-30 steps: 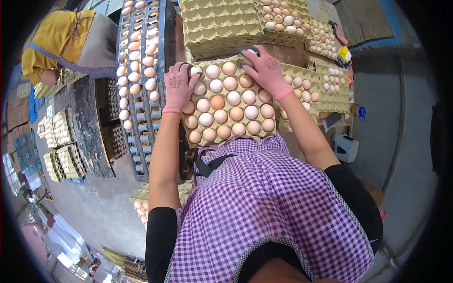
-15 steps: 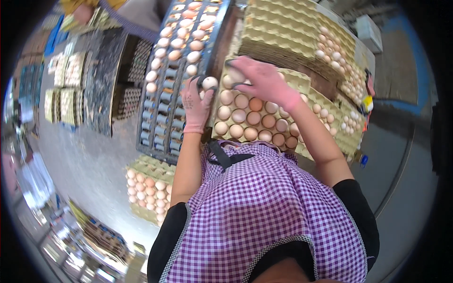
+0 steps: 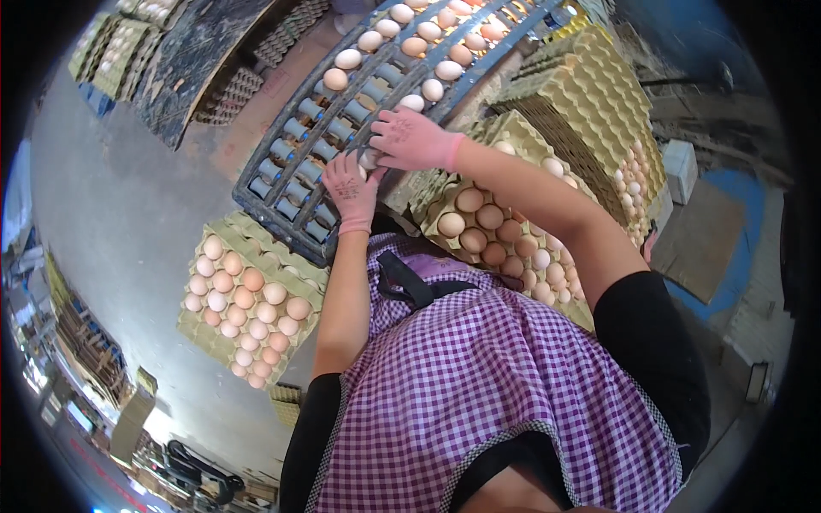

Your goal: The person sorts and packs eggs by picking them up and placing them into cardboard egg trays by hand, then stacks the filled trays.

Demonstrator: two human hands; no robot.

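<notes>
My left hand (image 3: 349,190), in a pink glove, is over the near right side of the roller conveyor (image 3: 250,184). Its thumb and fingers close around a pale egg (image 3: 369,161). My right hand (image 3: 416,140), gloved alike, reaches across the conveyor's edge with its fingers curled down beside that egg; what lies under the fingers is hidden. Just beyond the right knuckles a white egg (image 3: 412,103) rests on the rollers. Below my right forearm sits a pulp egg tray (image 3: 426,208) holding brown and cream eggs.
Stacked empty pulp trays (image 3: 590,85) rise at the far right, with a white box (image 3: 681,171) beyond. Another tray of eggs (image 3: 248,299) is left of my left forearm. More eggs (image 3: 346,60) lie along the conveyor's far part. A dark tabletop (image 3: 192,68) stands at the upper left.
My view has turned toward the conveyor. My right hand has left the egg tray and come over to the conveyor, close to my left hand, which still holds an egg.
</notes>
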